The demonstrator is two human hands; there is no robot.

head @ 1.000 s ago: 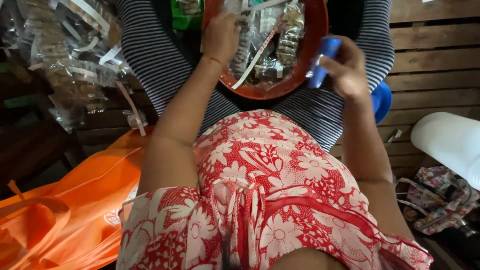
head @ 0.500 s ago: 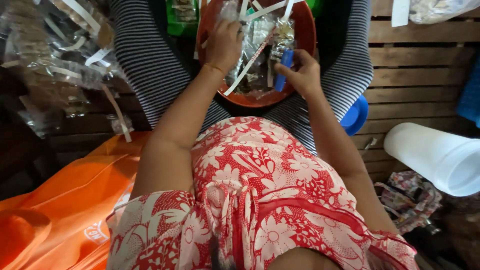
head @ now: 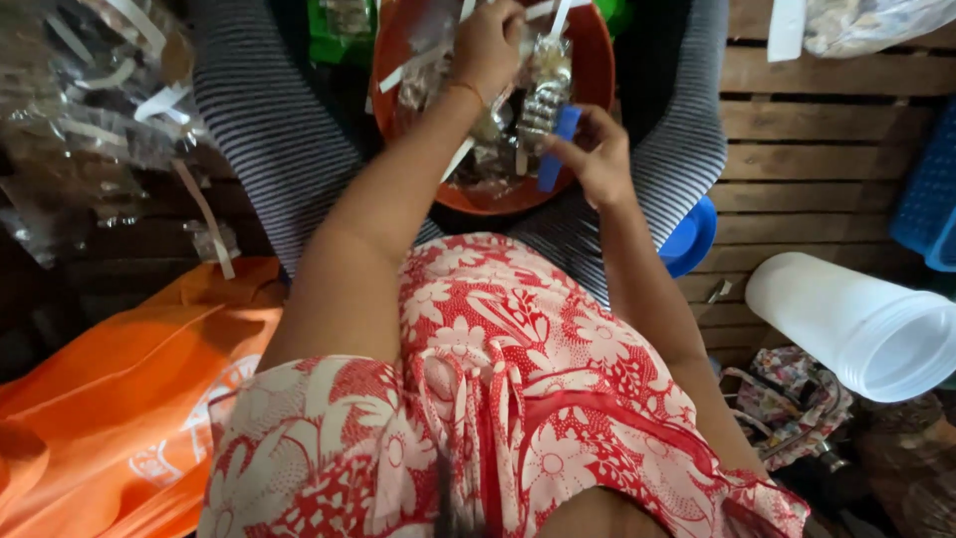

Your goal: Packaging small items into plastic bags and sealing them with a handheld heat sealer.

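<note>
Both arms stretched forward over the lap toward the orange bowl (head: pixel 597 75). Left hand (head: pixel 488 45) over the bowl's middle, back up, wrist bent down, fingers curled shut into its contents. Right hand (head: pixel 597 154) at the bowl's near right rim, thumb and fingers pinched closed, forearm angled inward.
</note>
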